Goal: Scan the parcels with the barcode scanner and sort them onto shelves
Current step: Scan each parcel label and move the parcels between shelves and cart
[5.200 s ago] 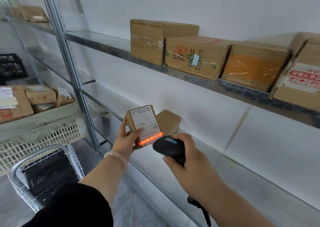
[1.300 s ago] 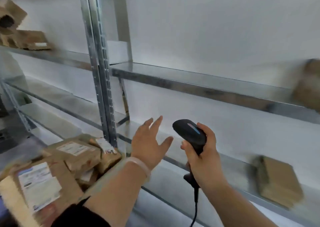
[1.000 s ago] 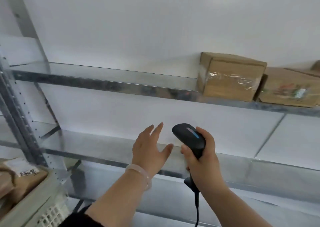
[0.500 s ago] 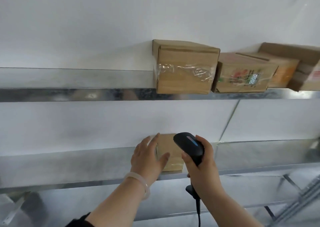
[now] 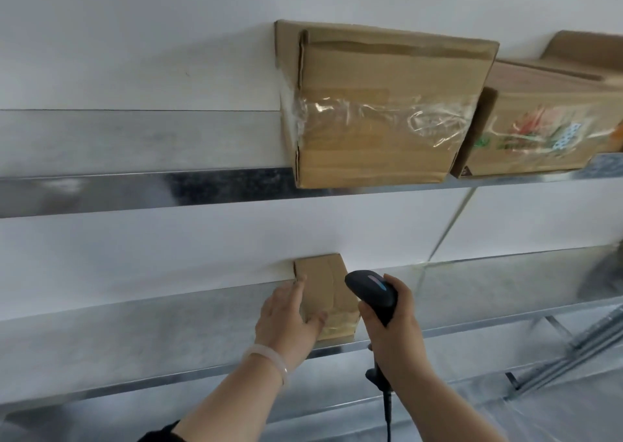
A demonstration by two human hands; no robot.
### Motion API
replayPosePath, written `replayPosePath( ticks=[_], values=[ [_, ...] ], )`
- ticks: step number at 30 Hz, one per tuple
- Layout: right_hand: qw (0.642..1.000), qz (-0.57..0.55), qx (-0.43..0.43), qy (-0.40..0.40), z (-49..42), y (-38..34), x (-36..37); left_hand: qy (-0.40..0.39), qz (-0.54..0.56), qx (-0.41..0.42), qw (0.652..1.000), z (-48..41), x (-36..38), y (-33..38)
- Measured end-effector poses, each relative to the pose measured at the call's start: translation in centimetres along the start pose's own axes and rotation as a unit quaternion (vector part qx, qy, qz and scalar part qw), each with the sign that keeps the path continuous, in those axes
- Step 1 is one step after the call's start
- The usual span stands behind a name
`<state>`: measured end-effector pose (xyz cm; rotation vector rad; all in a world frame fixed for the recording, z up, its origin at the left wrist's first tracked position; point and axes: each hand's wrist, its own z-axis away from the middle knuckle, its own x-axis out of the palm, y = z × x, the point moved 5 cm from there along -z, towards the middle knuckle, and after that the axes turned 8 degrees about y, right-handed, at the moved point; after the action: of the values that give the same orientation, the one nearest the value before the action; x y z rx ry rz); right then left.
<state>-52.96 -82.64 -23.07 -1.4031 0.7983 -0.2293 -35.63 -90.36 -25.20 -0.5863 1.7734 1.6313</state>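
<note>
On the lower shelf (image 5: 135, 333), toward the left, I saw only bare metal, with the upper shelf (image 5: 135, 189) running above it. Moving right, the left hand (image 5: 290, 317), a pale bracelet (image 5: 269, 362) on its wrist, lay against the small parcel (image 5: 328, 293), fingers (image 5: 298, 285) straight along its left edge and thumb resting across its top. That parcel sat flat on the lower shelf, back end against the wall. Just right of it, the right hand (image 5: 391, 327) gripped the barcode scanner (image 5: 371, 290), fingers wrapped round the handle, head near the parcel, cable (image 5: 387, 411) hanging down. Above right, a taped box (image 5: 381, 111) and a printed box (image 5: 539, 131) stood side by side on the upper shelf.
</note>
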Motion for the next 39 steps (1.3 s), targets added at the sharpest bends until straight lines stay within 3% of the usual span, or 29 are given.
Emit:
replayPosePath(
  ticks=[5, 10, 19, 23, 25, 28, 33, 35, 39],
  values=[
    [0.998, 0.022, 0.050, -0.033, -3.6, 1.3, 1.2, -0.018, 0.002, -0.030, 0.999, -1.8, 2.4, 0.1],
    [0.995, 0.039, 0.042, -0.078, -7.1, 2.3, 1.7, -0.007, 0.017, -0.088, 0.996, -2.9, 4.2, 1.3],
    [0.980, -0.025, 0.072, -0.183, -10.0, 4.2, 2.9, 0.027, -0.114, -0.166, 0.979, -3.7, 6.7, 3.6],
    [0.968, -0.073, 0.074, -0.229, -10.2, 4.1, 2.6, 0.058, -0.124, -0.185, 0.973, -3.1, 6.6, 3.7],
    [0.965, -0.081, 0.063, -0.241, -10.2, 4.1, 2.2, 0.089, -0.073, -0.186, 0.976, -2.6, 6.3, 3.5],
    [0.968, -0.093, 0.054, -0.226, -10.8, 3.6, 1.1, 0.139, 0.095, -0.207, 0.964, -1.5, 5.3, 3.1],
    [0.964, -0.135, 0.061, -0.221, -10.7, 2.1, 0.4, 0.189, 0.379, -0.193, 0.885, 0.7, 2.7, 4.0],
    [0.958, -0.163, 0.060, -0.229, -9.9, 1.2, 0.8, 0.172, 0.409, -0.187, 0.876, 1.5, 2.0, 4.2],
    [0.953, -0.180, 0.012, -0.243, -7.8, -1.3, 1.2, 0.184, 0.335, -0.169, 0.909, 2.2, 0.1, 3.9]
  ],
)
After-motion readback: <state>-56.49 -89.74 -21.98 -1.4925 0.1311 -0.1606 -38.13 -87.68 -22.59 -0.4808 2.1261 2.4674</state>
